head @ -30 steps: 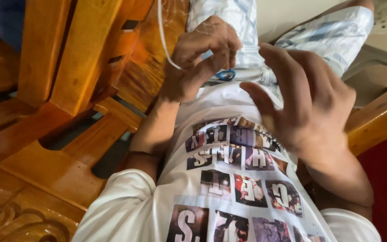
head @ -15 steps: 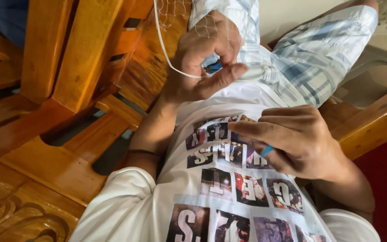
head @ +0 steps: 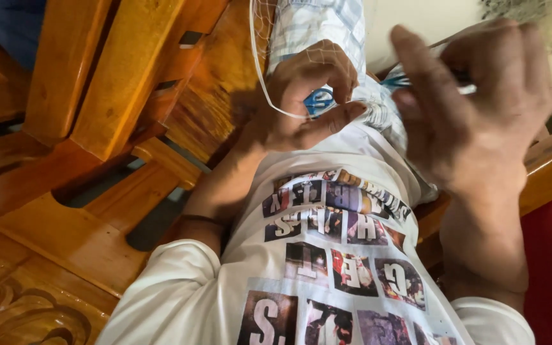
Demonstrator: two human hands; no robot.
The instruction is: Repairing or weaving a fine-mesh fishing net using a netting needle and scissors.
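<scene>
The fine white net (head: 269,38) lies in the lap at centre, far from the body. The left hand (head: 308,96) is closed, pinching the net's white edge cord (head: 258,76) and mesh. The right hand (head: 474,108), raised at right, grips a slim blue netting needle (head: 398,81). Judged light, limp and snag-prone; best held by the cord.

White net (head: 269,38), blue tool (head: 319,101), white letter-print shirt (head: 327,255), brown wood chair (head: 97,83).

Head-worn camera looks steeply down, close over the wearer's printed white shirt (head: 327,255) and wooden chair (head: 84,128).
</scene>
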